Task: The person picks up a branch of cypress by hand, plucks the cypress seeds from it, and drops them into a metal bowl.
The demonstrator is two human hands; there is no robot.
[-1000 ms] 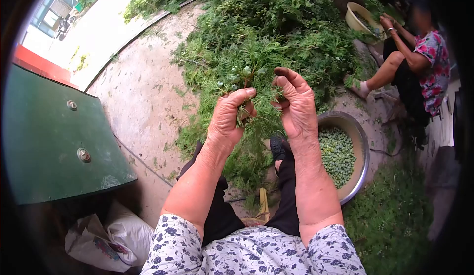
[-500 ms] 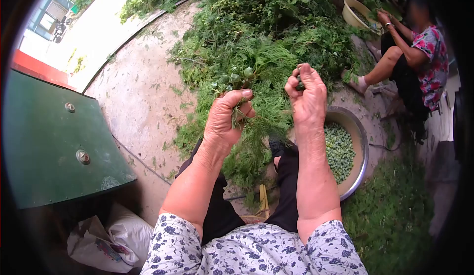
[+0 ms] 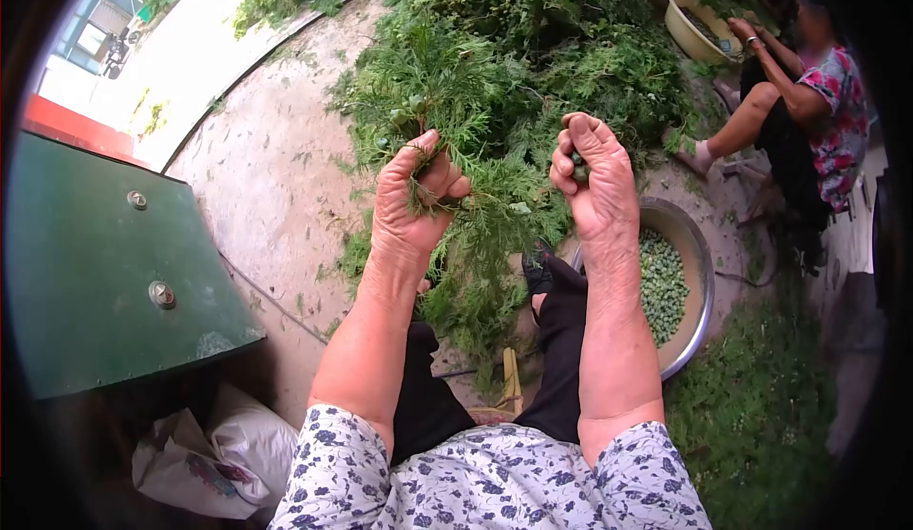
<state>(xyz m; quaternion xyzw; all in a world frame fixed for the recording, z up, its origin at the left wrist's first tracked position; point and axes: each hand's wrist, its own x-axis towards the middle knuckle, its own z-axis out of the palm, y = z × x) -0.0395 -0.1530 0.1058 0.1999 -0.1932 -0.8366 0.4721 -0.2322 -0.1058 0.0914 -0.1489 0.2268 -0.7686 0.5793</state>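
Note:
My left hand point(image 3: 416, 192) is closed around a leafy green sprig point(image 3: 437, 73) with a few pale green cones near the thumb. To its right, my right hand point(image 3: 596, 173) is curled with small green cones point(image 3: 578, 166) between its fingers and palm. Below and beside my right forearm stands a metal basin point(image 3: 702, 273) partly filled with green cones point(image 3: 663, 287). More cut foliage hangs below my left hand, between my knees.
A large heap of green branches point(image 3: 561, 45) lies ahead. At the upper right a seated person point(image 3: 832, 121) handles a sprig beside a cream basin point(image 3: 687, 35). A green metal panel point(image 3: 114, 273) and white sacks point(image 3: 252, 444) are at the left; foliage point(image 3: 751, 406) covers the lower right ground.
My left hand has moved left and slightly up, and its sprig now points upward with more foliage showing. My right hand has shifted slightly right, still curled around cones.

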